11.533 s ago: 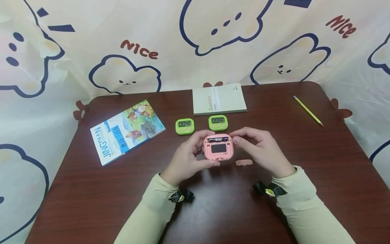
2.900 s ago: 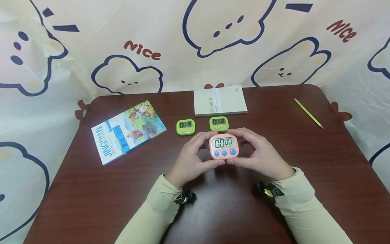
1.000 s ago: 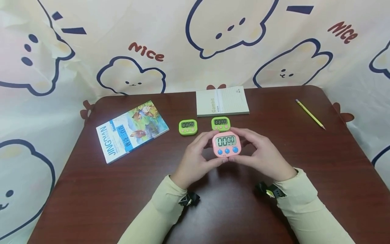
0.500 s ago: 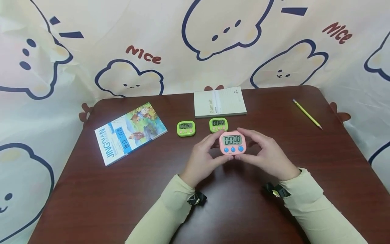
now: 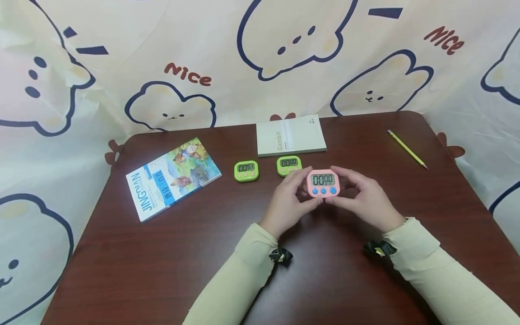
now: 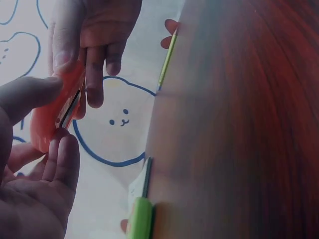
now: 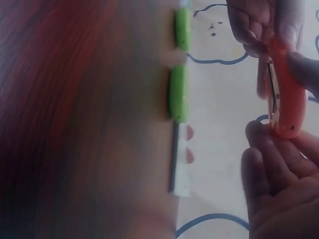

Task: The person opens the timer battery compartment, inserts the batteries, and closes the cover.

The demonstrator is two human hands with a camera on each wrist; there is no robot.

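A pink digital timer (image 5: 323, 192) is held up between both hands, its screen reading 00:00 above three blue buttons. My left hand (image 5: 286, 205) grips its left side, thumb at the bottom edge and fingers at the top. On the opposite side, my right hand (image 5: 371, 203) pinches it the same way. Both wrist views show the pink timer (image 6: 46, 122) edge-on, raised off the table. Behind the left fingertips is a green timer (image 5: 287, 163) reading 00:00, its lower right corner covered. Farther left, another green timer (image 5: 246, 175) shows 00:51.
A pale notebook (image 5: 298, 137) lies at the back of the brown table (image 5: 174, 262), just behind the green timers. On the left lies a blue and white illustrated book (image 5: 172, 178). A yellow-green pencil (image 5: 407, 149) rests at the far right. A patterned cloth (image 5: 284, 99) hangs behind.
The pink timer, first back-side up with its battery bared and a small pink cover on the table, now faces screen up; the cover is out of sight. Both hands have shifted it right.
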